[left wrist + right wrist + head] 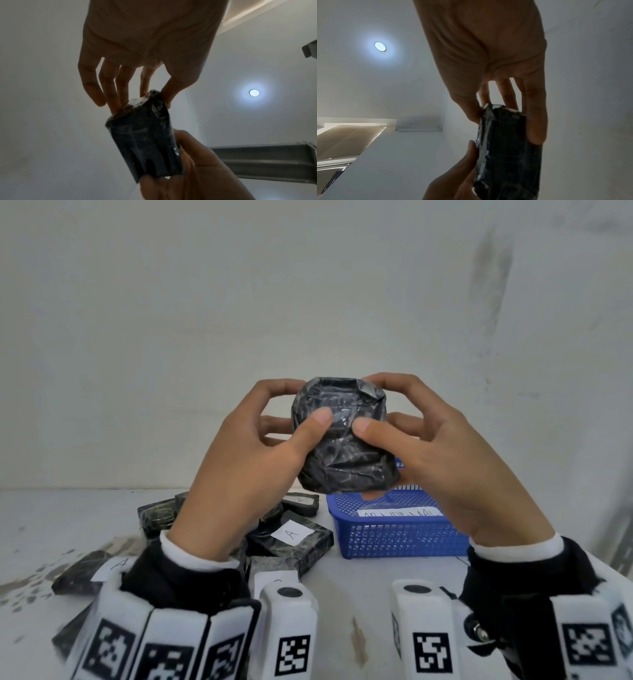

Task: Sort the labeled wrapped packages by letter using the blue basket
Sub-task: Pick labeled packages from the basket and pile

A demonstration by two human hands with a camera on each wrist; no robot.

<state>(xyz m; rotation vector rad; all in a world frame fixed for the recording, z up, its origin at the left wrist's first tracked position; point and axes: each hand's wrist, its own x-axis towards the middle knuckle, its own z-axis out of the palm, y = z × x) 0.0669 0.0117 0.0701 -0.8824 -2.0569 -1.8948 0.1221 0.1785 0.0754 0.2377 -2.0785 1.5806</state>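
Observation:
A black plastic-wrapped package (342, 440) is held up in the air at the centre of the head view. My left hand (291, 433) grips its left side, thumb on the near face and fingers behind. On the right side my right hand (387, 436) grips it the same way. No letter label shows on the face turned to me. The left wrist view shows the left hand (147, 83) pinching the package (142, 142) at its top end. Seen from the right wrist, the right hand (530, 115) clasps the package (505, 155). Below stands the blue basket (394, 537).
Several black wrapped packages lie in a pile on the white table (41, 522) left of the basket; one (291, 534) carries a white label with the letter A. A white handwritten label (399, 512) shows inside the basket. A grey wall rises close behind.

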